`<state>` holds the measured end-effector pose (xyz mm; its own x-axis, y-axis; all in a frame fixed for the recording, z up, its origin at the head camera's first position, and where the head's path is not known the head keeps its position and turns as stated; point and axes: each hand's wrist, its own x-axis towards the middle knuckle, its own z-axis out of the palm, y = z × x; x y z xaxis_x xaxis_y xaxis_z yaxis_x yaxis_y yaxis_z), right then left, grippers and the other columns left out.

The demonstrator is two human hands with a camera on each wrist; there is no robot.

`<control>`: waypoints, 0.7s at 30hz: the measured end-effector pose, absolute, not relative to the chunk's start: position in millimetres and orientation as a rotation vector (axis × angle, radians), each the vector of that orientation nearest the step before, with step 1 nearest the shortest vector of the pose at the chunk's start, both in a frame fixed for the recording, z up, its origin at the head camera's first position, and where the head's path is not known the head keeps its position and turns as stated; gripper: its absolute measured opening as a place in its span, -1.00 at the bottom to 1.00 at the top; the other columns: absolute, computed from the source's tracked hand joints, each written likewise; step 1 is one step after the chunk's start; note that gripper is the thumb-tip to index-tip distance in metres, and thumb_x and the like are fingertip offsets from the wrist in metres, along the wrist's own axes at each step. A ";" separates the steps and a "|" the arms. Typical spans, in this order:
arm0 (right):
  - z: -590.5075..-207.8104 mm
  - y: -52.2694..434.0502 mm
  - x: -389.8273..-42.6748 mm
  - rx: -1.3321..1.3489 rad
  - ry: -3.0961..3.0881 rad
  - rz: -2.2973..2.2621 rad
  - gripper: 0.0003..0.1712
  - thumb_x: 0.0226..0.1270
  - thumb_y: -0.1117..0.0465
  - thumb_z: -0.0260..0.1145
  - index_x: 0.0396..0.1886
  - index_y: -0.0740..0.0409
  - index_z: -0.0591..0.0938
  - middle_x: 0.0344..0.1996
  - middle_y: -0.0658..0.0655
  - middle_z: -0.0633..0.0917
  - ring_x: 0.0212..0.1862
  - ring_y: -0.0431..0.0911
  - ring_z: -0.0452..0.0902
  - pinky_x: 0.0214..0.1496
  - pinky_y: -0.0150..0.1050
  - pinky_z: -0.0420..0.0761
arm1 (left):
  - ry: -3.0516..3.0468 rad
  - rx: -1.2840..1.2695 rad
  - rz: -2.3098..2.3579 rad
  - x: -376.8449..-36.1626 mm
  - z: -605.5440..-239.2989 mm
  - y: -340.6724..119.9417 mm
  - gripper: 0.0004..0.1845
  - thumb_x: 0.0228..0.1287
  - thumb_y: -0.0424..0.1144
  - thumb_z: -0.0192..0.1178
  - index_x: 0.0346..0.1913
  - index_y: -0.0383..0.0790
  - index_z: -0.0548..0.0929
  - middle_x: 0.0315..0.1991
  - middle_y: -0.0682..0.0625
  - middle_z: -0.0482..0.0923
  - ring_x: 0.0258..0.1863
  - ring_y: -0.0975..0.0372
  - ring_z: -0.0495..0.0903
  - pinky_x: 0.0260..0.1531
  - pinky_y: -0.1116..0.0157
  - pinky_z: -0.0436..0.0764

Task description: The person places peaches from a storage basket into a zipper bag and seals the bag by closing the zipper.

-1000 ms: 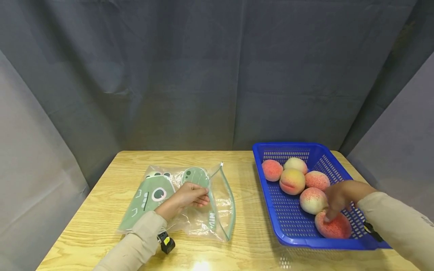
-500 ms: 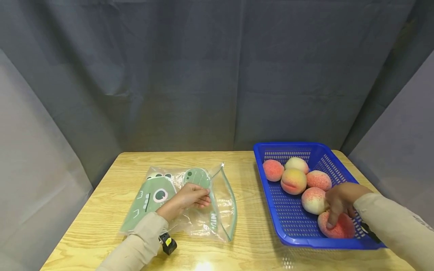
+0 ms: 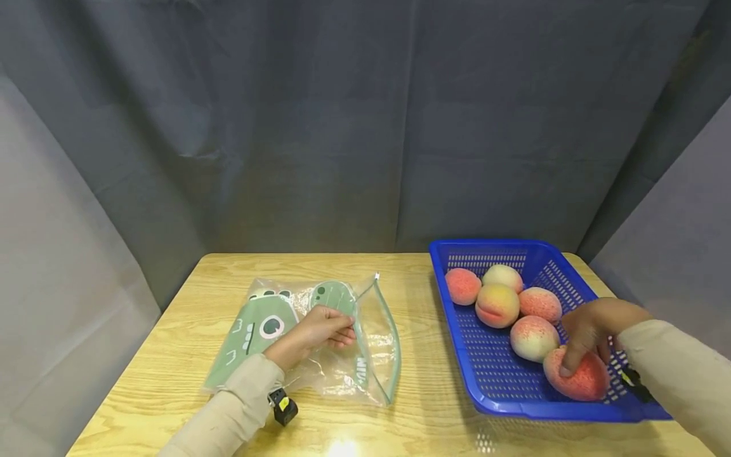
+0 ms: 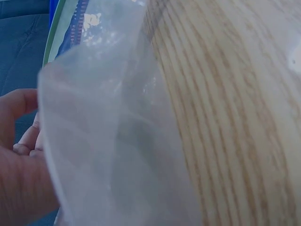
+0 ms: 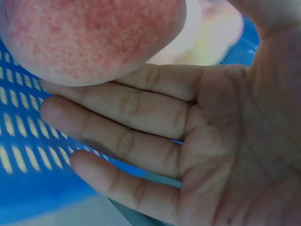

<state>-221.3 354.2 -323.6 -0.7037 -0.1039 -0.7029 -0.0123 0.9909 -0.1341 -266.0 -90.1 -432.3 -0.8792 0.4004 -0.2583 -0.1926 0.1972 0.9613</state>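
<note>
Six peaches (image 3: 497,308): all lie inside the blue basket (image 3: 460,355), from what reaches me.
Red peach (image 3: 588,381): gripped by the right hand (image 3: 596,324), thumb pressed on it, directly against the fingers (image 5: 127,104); rounded, so I read no clear long axis.
Clear bag (image 3: 342,368): pinched by the left hand (image 3: 320,330), mouth gaping just beyond those fingers, facing the right hand.
Right wrist view: shows me straight fingers extending past the peach, hidden from the head camera.
Left wrist view: blurred film masks the pinch.

head: forward-down | left wrist: near bag (image 4: 108,141) | right wrist: near peach (image 5: 94,37) | head/right share basket (image 3: 514,409)
</note>
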 end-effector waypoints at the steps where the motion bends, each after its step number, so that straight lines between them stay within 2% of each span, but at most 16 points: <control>1: -319.0 356.3 -220.2 -0.089 2.355 -0.159 -0.20 0.00 -0.16 0.48 -0.10 0.46 0.44 -0.32 0.22 0.62 -0.30 0.08 0.59 -0.16 0.09 0.62 | 2.023 0.192 1.727 -266.1 -432.4 -89.8 -0.77 0.38 -0.30 0.10 -0.27 -0.44 0.63 -0.51 -0.02 0.67 -0.56 0.32 0.63 -0.48 0.43 0.65; 4: -307.7 361.4 -216.9 -0.153 2.370 -0.212 -0.43 0.06 -0.19 0.42 -0.36 0.24 0.49 -0.47 0.06 0.53 -0.40 -0.06 0.47 -0.35 -0.12 0.55 | 2.032 0.185 1.720 -266.2 -432.5 -89.0 -0.77 0.38 -0.29 0.10 -0.26 -0.45 0.63 -0.50 -0.03 0.67 -0.55 0.31 0.63 -0.48 0.44 0.64; 6: -302.2 364.1 -214.9 -0.219 2.379 -0.293 -0.55 0.10 -0.16 0.40 -0.47 0.12 0.50 -0.54 -0.02 0.47 -0.45 -0.13 0.40 -0.44 -0.25 0.46 | 2.038 0.188 1.714 -266.4 -432.6 -88.2 -0.76 0.38 -0.29 0.10 -0.24 -0.46 0.63 -0.49 -0.03 0.67 -0.55 0.31 0.63 -0.48 0.44 0.64; 8: -298.3 366.0 -214.6 -0.315 2.376 -0.402 -0.62 0.15 -0.11 0.37 -0.51 0.09 0.53 -0.59 -0.07 0.43 -0.52 -0.19 0.35 -0.52 -0.34 0.36 | 2.036 0.187 1.714 -267.0 -432.8 -87.7 -0.76 0.38 -0.29 0.10 -0.23 -0.47 0.63 -0.50 -0.02 0.66 -0.55 0.32 0.63 -0.48 0.44 0.64; 10: -295.7 367.7 -214.2 -0.408 2.359 -0.529 -0.69 0.22 -0.03 0.32 -0.44 0.13 0.60 -0.58 -0.06 0.48 -0.53 -0.21 0.38 -0.54 -0.36 0.40 | 2.026 0.182 1.723 -267.3 -432.7 -87.0 -0.76 0.38 -0.29 0.11 -0.22 -0.47 0.62 -0.50 -0.02 0.66 -0.55 0.32 0.63 -0.48 0.44 0.64; 13: -293.8 368.4 -212.2 -0.459 2.359 -0.680 -0.59 0.27 0.02 0.28 -0.15 0.32 0.62 -0.38 0.01 0.61 -0.38 -0.17 0.51 -0.42 -0.32 0.57 | 2.018 0.177 1.732 -267.4 -432.0 -86.3 -0.76 0.38 -0.30 0.11 -0.20 -0.48 0.62 -0.50 -0.02 0.66 -0.55 0.33 0.63 -0.49 0.45 0.64; 16: -293.3 364.9 -207.5 -0.416 2.415 -0.776 -0.33 0.28 0.02 0.27 0.16 0.48 0.42 -0.05 0.17 0.61 -0.08 -0.02 0.54 -0.13 -0.09 0.67 | 2.014 0.178 1.732 -267.0 -431.5 -86.5 -0.75 0.38 -0.30 0.10 -0.18 -0.50 0.61 -0.50 -0.01 0.66 -0.55 0.33 0.63 -0.49 0.45 0.64; 21: -295.1 345.9 -198.6 -0.413 2.544 -0.911 -0.25 0.33 0.02 0.24 0.29 0.48 0.28 0.12 0.29 0.52 0.07 0.09 0.47 0.00 0.06 0.61 | 2.014 0.175 1.730 -266.3 -430.8 -87.3 -0.75 0.38 -0.29 0.11 -0.17 -0.50 0.61 -0.50 -0.01 0.66 -0.55 0.33 0.63 -0.47 0.44 0.65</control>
<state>-198.6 345.9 -295.1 -0.8742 -0.4020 -0.2722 -0.1377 0.7430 -0.6549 -266.3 -87.3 -430.8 -0.8786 0.3945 -0.2690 -0.2064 0.1944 0.9590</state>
